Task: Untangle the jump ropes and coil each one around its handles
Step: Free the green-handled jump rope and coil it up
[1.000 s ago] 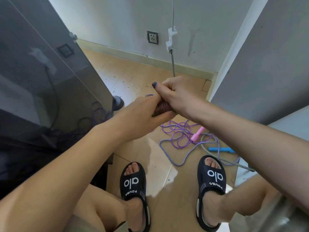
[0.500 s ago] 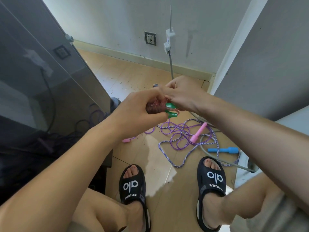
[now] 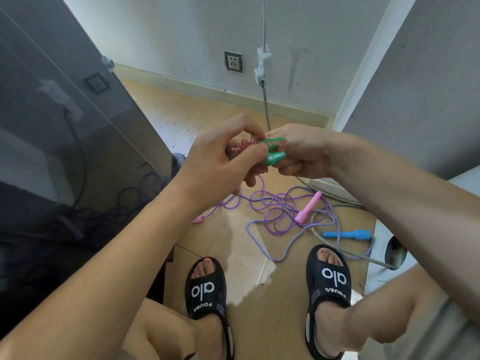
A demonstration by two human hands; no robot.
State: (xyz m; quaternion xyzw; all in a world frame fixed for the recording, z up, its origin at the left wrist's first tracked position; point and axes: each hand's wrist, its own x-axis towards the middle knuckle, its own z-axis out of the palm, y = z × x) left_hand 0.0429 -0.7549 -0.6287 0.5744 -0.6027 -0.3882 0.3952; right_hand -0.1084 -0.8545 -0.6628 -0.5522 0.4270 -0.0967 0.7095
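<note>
Sandals: black, one on each foot, nearest the camera, flat on the wood floor.
Blue handle: on the floor just beyond the right foot, striped rope looping past it.
Pink handle: lies on the tangle of purple rope; second pink handle off to the left, near the dark cabinet.
Left hand: fingers curled, gripping a red coil wound on the green handles, held above the floor tangle.
Right hand: pinches the green handles at their tips, touching the left hand.
Purple strand: hangs from under the left hand down to the tangle.
Grey cable: drops from a plug on the far wall.
Socket: on the wall, left of that plug.
</note>
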